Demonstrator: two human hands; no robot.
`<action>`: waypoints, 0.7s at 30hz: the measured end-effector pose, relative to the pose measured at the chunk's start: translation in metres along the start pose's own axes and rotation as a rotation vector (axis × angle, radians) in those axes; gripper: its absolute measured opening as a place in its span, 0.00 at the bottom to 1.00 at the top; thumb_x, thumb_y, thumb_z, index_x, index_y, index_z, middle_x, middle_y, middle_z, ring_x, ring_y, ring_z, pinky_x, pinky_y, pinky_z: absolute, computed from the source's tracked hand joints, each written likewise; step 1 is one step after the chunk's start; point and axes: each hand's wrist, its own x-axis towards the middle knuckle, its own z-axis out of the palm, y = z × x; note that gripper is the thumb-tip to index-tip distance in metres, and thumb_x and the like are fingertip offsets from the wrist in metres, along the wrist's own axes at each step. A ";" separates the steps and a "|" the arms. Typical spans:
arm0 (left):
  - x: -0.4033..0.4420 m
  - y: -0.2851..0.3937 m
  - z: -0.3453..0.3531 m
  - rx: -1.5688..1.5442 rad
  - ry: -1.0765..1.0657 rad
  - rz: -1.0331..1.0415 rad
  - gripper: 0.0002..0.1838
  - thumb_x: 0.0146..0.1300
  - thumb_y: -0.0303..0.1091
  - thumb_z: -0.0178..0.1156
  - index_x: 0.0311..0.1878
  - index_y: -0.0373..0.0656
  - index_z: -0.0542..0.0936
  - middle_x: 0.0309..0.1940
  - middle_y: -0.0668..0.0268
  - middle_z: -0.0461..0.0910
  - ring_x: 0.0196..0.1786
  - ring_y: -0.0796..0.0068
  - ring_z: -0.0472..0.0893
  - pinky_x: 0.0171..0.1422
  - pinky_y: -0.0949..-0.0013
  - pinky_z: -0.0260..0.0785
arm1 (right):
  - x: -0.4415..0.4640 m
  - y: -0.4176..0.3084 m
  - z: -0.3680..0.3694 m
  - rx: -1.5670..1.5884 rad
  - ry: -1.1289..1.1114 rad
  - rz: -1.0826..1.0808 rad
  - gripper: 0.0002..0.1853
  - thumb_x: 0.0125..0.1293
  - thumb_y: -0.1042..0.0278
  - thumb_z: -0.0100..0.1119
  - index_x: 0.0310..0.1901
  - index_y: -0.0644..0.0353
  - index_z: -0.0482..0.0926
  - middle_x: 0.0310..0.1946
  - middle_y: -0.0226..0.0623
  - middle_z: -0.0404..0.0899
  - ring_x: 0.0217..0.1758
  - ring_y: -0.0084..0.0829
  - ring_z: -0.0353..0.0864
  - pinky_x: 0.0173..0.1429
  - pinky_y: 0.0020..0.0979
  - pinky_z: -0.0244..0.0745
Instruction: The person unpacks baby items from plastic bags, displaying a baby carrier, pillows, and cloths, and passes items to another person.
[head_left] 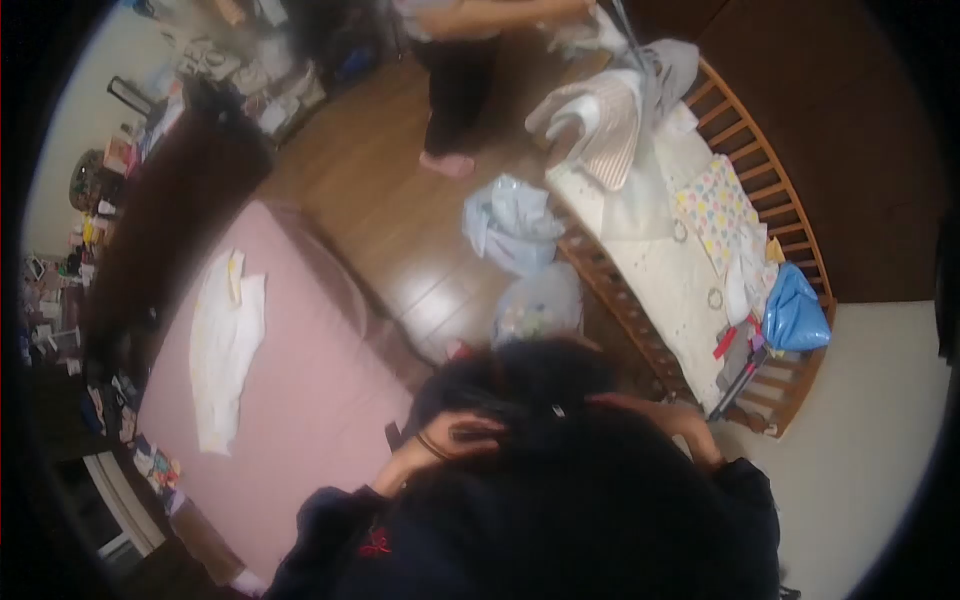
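My left hand [455, 435] is at the front of my dark jacket [570, 490], with a thin dark band around its wrist. Its fingers curl against the dark cloth and appear closed on it. On the other side, my right hand [655, 410] lies along the jacket with its fingers stretched out, blurred and partly lost against the cloth. Between the hands a small pale zipper pull [558, 410] shows.
To the left is a bed with a pink sheet [300, 400] and a white garment [228, 350]. Plastic bags [512, 225] stand on the wooden floor [370, 190]. A wooden crib [790, 220] with cloths and a blue bag [797, 310] is right. Another person [460, 90] handles cloth beyond.
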 end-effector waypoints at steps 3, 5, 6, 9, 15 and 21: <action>-0.035 0.016 -0.012 -0.033 0.159 -0.082 0.10 0.62 0.28 0.63 0.46 0.37 0.80 0.43 0.61 0.84 0.49 0.76 0.81 0.53 0.74 0.71 | 0.016 0.007 0.031 -0.149 0.192 -0.023 0.36 0.62 0.76 0.55 0.72 0.55 0.53 0.72 0.44 0.53 0.74 0.39 0.54 0.76 0.38 0.51; -0.044 0.016 -0.017 -0.130 0.174 -0.021 0.11 0.61 0.23 0.62 0.48 0.34 0.78 0.44 0.59 0.83 0.49 0.77 0.80 0.52 0.74 0.71 | 0.032 0.028 0.038 -0.093 0.316 -0.106 0.35 0.63 0.77 0.54 0.72 0.54 0.54 0.72 0.43 0.53 0.74 0.39 0.56 0.76 0.39 0.50; -0.046 0.032 -0.021 -0.166 0.156 -0.021 0.13 0.61 0.22 0.62 0.50 0.34 0.78 0.45 0.59 0.82 0.49 0.76 0.80 0.53 0.73 0.71 | 0.035 0.018 0.042 -0.087 0.307 -0.104 0.35 0.63 0.77 0.54 0.72 0.54 0.54 0.72 0.43 0.53 0.74 0.39 0.56 0.76 0.39 0.50; -0.047 0.059 -0.035 -0.118 0.145 0.050 0.15 0.63 0.23 0.60 0.53 0.34 0.77 0.50 0.57 0.81 0.52 0.69 0.80 0.56 0.70 0.70 | 0.055 0.002 0.041 -0.052 0.356 -0.065 0.34 0.65 0.76 0.52 0.72 0.52 0.54 0.73 0.41 0.52 0.74 0.39 0.55 0.76 0.39 0.49; -0.086 0.110 -0.073 0.261 0.068 -0.016 0.17 0.68 0.31 0.53 0.57 0.35 0.76 0.62 0.52 0.71 0.60 0.54 0.75 0.66 0.63 0.64 | 0.107 -0.038 0.057 -1.378 0.628 -0.455 0.26 0.72 0.54 0.44 0.66 0.59 0.66 0.59 0.39 0.73 0.62 0.21 0.70 0.69 0.25 0.58; -0.143 0.151 -0.130 0.654 0.334 -0.575 0.16 0.64 0.31 0.57 0.52 0.34 0.77 0.50 0.48 0.78 0.50 0.44 0.77 0.56 0.57 0.69 | 0.165 -0.054 -0.006 -0.236 0.054 0.313 0.21 0.74 0.68 0.38 0.67 0.48 0.66 0.68 0.39 0.63 0.71 0.31 0.62 0.73 0.36 0.56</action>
